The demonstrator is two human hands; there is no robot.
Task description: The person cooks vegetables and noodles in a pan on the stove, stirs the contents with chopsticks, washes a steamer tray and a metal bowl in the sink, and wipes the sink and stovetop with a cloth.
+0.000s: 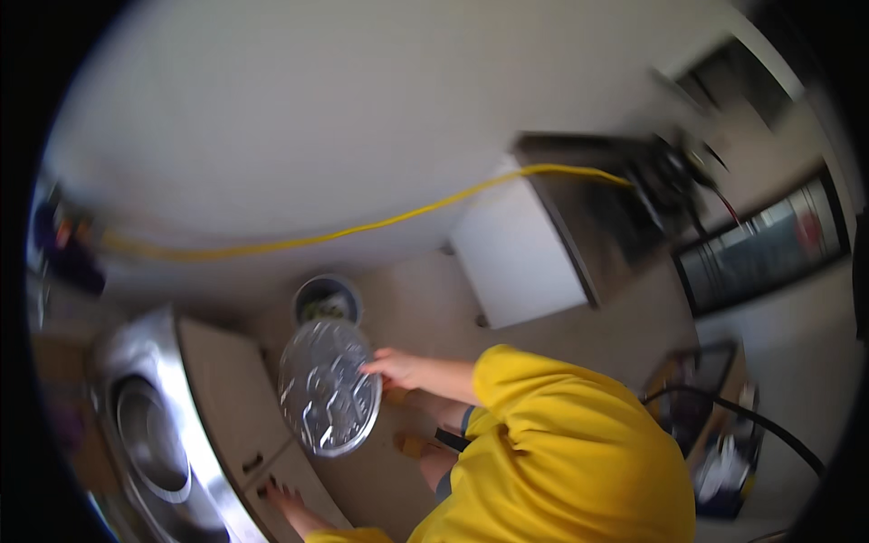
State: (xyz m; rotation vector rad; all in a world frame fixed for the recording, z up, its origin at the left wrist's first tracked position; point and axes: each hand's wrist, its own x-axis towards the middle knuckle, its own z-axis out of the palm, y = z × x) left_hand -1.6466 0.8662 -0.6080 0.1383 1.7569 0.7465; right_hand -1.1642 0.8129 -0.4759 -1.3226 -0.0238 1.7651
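My right hand point(396, 367) grips the edge of a round, shiny, see-through tray or lid point(329, 390) with raised ridges, apparently plastic. It is held tilted above the floor, between the cabinet and my legs. My left hand point(292, 508) reaches down to a cabinet door point(305, 492). Its fingertips are at the dark door handle point(266, 487); blur hides whether they close around it. Just beyond the tray's far edge stands a round bin point(297, 298) with green and whitish scraps inside.
A stainless steel sink point(204, 434) with a metal basin point(151, 434) tops the cabinets at left. A yellow hose or cable point(380, 222) runs along the wall. A white-sided cabinet point(516, 251) with a dark top stands at upper right. A loaded box point(723, 468) sits behind me.
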